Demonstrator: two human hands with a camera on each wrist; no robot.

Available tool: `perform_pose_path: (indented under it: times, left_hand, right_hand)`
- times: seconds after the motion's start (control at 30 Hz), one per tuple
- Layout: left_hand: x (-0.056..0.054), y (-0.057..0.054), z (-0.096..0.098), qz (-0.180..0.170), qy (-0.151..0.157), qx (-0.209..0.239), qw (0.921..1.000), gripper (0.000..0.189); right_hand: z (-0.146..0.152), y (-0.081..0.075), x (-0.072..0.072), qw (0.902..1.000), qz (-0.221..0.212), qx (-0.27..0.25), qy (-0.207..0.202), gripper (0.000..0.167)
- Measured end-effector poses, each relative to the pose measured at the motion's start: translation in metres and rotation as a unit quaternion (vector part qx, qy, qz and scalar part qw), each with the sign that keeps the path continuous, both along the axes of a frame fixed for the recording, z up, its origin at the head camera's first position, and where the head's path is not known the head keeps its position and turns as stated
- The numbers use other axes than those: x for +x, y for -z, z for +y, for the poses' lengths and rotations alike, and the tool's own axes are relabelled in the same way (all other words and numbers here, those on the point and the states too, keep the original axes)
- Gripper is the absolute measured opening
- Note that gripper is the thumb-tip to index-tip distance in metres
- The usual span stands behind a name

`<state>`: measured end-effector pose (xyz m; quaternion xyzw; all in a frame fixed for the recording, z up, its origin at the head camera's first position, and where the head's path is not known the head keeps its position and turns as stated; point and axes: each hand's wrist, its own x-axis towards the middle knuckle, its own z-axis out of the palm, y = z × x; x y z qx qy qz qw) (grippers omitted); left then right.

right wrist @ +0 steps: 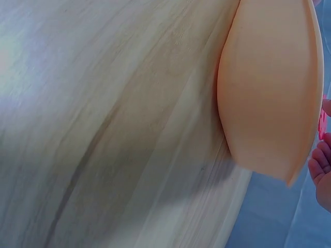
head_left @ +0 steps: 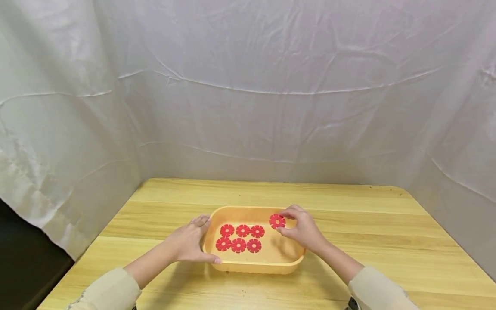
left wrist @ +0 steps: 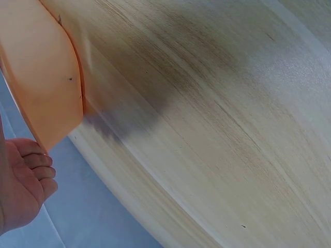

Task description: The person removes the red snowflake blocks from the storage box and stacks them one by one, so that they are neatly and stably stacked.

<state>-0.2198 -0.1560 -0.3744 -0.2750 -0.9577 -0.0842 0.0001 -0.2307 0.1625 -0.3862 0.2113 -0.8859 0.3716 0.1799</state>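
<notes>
A yellow-orange plastic tray [head_left: 267,269] stands on the table in the head view. My left hand [head_left: 190,243] holds the tray's left end, its thumb on the front rim and its fingers at the left back edge. Above the right back part of the tray, my right hand [head_left: 304,228] pinches a red, flower-shaped plastic disc [head_left: 277,221] between thumb and fingers. Several more red notched discs [head_left: 238,245] lie in two rows on the left and middle of the tray floor. In the right wrist view the tray wall [right wrist: 269,93] hides most of the held disc.
The tray sits on a light wood-grain table [head_left: 364,241]. Pale cloth [head_left: 271,120] hangs behind the table and along both sides. A dark area [head_left: 23,258] shows at the lower left, beyond the table edge.
</notes>
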Motion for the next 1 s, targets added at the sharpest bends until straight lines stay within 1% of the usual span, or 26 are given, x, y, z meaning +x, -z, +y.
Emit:
perform_pose_path:
  times: [0.1, 0.3, 0.53, 0.77, 0.83, 1.0]
  left_hand:
    - [0.000, 0.000, 0.000, 0.001, 0.001, -0.002, 1.0000, 0.114]
    - [0.000, 0.000, 0.000, 0.002, 0.002, -0.003, 1.0000, 0.114]
    - [0.000, 0.001, 0.000, 0.005, 0.003, -0.008, 0.9999, 0.113]
    - [-0.001, 0.002, 0.000, 0.001, -0.001, -0.002, 1.0000, 0.114]
    - [-0.001, 0.002, 0.000, 0.000, -0.001, -0.003, 1.0000, 0.114]
    - [-0.001, 0.002, 0.000, 0.004, 0.001, -0.007, 1.0000, 0.114]
  right_hand:
    - [0.004, 0.000, 0.001, 1.0000, 0.005, -0.003, -0.004, 0.030]
    - [0.011, 0.001, 0.005, 0.9995, 0.031, 0.005, -0.006, 0.030]
    - [0.019, 0.005, 0.008, 0.9960, 0.088, 0.009, -0.001, 0.031]
    - [0.028, 0.011, 0.010, 0.9912, 0.131, 0.018, 0.013, 0.034]
    - [0.030, 0.012, 0.011, 0.9902, 0.137, 0.019, 0.018, 0.034]
    - [0.037, 0.011, 0.014, 0.9903, 0.132, 0.024, 0.038, 0.037]
